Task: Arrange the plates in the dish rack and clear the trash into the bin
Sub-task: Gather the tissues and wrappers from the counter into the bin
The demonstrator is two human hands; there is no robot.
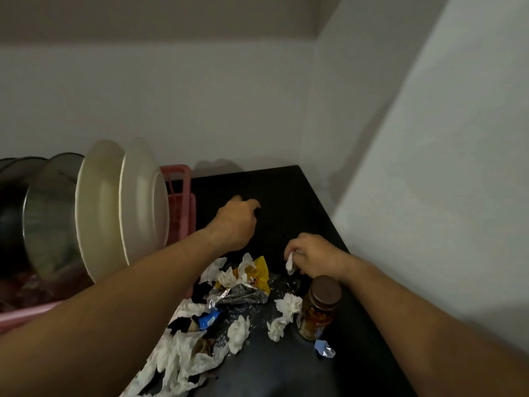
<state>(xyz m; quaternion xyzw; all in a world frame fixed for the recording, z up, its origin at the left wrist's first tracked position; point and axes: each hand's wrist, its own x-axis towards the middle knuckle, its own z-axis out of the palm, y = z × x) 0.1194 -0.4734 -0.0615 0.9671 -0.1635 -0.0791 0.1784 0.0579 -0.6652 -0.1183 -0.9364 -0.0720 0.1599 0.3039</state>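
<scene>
R hand pinched crumpled tissue above dark surface. L hand curled nr dish rack; contents unclear, possibly nothing.

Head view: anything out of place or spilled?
Yes: crumpled tissues and wrappers lie strewn over the black counter beside the jar. The right hand pinches another tissue. The plates stand on edge in the pink rack.

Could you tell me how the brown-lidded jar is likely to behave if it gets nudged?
The jar looks tall and narrow, so it may tip. Contents show through it, so it is probably heavy for its size. Its round body would likely roll if toppled.
</scene>
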